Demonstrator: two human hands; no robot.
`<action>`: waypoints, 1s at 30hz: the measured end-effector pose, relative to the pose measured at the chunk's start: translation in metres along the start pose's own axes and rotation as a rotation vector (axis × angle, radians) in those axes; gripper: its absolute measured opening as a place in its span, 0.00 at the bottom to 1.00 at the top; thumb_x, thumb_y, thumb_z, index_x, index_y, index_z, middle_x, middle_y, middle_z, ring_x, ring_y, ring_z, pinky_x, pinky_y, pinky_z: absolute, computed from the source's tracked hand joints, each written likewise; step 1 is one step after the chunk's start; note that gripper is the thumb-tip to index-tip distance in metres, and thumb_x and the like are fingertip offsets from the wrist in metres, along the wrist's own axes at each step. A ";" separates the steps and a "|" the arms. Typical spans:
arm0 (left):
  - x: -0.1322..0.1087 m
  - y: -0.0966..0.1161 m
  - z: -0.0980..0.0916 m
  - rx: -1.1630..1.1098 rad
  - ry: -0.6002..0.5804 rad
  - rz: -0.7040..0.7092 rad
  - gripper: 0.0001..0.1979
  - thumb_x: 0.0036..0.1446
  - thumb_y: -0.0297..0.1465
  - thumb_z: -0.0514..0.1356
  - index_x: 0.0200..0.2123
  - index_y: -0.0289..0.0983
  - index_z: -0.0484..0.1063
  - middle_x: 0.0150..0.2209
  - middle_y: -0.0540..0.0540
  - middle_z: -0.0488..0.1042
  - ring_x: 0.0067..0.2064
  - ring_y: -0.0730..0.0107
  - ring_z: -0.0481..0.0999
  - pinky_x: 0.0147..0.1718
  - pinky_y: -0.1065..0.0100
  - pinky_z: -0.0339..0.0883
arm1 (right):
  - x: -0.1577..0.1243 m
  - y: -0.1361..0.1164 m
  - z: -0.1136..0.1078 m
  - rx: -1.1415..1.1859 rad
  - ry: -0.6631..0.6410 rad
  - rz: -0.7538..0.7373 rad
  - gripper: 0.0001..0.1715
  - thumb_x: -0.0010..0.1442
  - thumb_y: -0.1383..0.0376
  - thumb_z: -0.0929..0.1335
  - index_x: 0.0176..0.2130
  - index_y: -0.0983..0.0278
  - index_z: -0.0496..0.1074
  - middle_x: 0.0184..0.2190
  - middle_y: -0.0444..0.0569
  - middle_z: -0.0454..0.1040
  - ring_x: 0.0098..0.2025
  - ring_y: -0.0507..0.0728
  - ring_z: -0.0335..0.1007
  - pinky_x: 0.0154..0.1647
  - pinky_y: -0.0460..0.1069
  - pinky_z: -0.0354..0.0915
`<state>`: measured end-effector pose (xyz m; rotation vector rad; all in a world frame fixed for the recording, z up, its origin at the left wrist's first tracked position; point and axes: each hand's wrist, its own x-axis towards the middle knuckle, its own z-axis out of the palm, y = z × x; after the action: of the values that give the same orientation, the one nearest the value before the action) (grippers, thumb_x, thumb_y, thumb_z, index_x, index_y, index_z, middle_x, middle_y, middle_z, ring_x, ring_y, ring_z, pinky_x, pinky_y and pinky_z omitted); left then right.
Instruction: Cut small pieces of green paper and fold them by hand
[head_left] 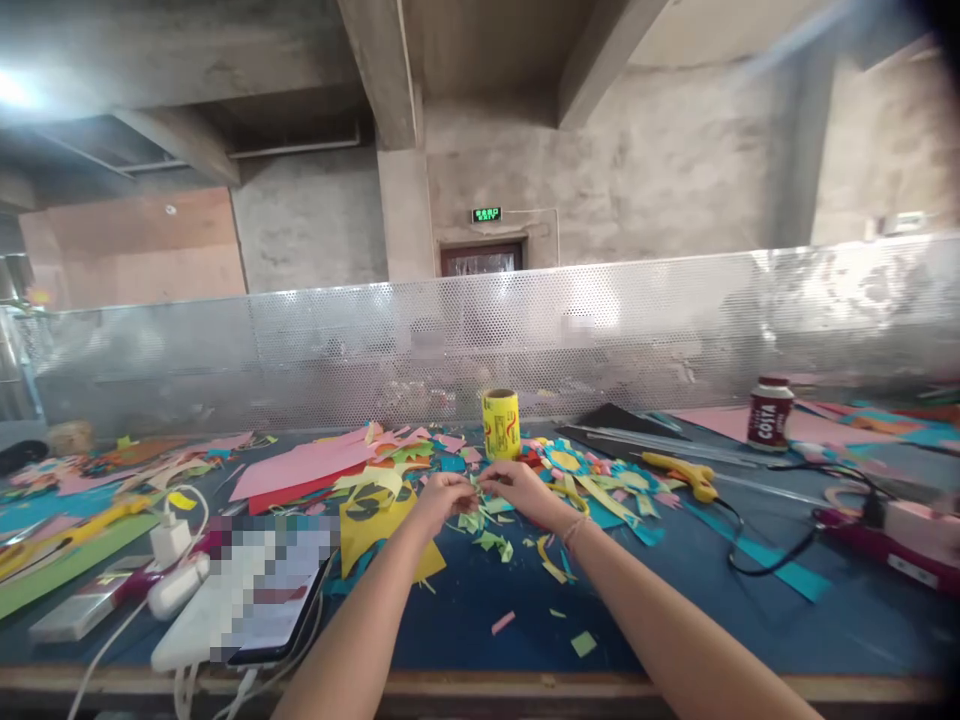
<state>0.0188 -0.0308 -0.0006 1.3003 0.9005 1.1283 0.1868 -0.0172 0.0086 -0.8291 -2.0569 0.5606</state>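
My left hand point(441, 500) and my right hand point(523, 490) meet over the middle of the table, fingertips almost touching. Both are closed in a pinch; whatever sits between the fingers is too small to make out. Under and around them lie light green paper scraps point(493, 545). Just behind my hands a yellow printed roll point(501, 425) stands upright. Beside my left forearm is a yellow paper sheet point(364, 530) with pieces cut out. A blue paper flower with a yellow centre point(564, 460) lies beyond my right hand.
Pink paper sheets point(304, 465) lie left of centre. A phone point(289, 590) with cables rests at front left. To the right are a yellow-handled glue gun point(686, 475), a blue paper strip point(772, 565), a power strip point(892, 550) and a Costa bottle point(770, 413). A perforated metal screen point(330, 350) borders the back.
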 end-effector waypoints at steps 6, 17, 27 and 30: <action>0.004 -0.002 -0.002 0.104 -0.003 0.033 0.05 0.40 0.30 0.62 0.21 0.33 0.72 0.19 0.49 0.72 0.21 0.75 0.70 0.26 0.71 0.63 | 0.002 0.000 0.001 -0.018 0.045 -0.019 0.11 0.52 0.60 0.66 0.28 0.66 0.73 0.28 0.48 0.73 0.31 0.53 0.67 0.32 0.47 0.62; 0.005 -0.005 -0.002 0.086 -0.039 0.104 0.08 0.42 0.33 0.63 0.24 0.33 0.73 0.23 0.46 0.74 0.25 0.73 0.72 0.30 0.70 0.66 | 0.005 0.014 0.006 -0.009 0.038 -0.041 0.07 0.56 0.64 0.62 0.28 0.64 0.64 0.25 0.44 0.66 0.28 0.51 0.63 0.31 0.47 0.62; 0.005 -0.005 0.001 0.100 0.007 0.099 0.05 0.44 0.29 0.60 0.24 0.33 0.73 0.22 0.46 0.75 0.24 0.73 0.72 0.30 0.69 0.67 | 0.004 0.005 0.009 -0.169 0.126 -0.085 0.07 0.56 0.65 0.62 0.27 0.64 0.64 0.26 0.45 0.68 0.29 0.52 0.63 0.32 0.47 0.60; 0.004 -0.003 0.003 0.089 0.024 0.085 0.04 0.44 0.28 0.59 0.23 0.33 0.73 0.22 0.47 0.75 0.23 0.74 0.72 0.30 0.69 0.67 | 0.004 0.004 0.009 -0.168 0.145 -0.100 0.07 0.56 0.65 0.62 0.27 0.64 0.65 0.25 0.45 0.68 0.28 0.51 0.63 0.30 0.46 0.60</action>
<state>0.0230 -0.0279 -0.0026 1.4120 0.9297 1.1829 0.1792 -0.0128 0.0029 -0.8325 -2.0184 0.2675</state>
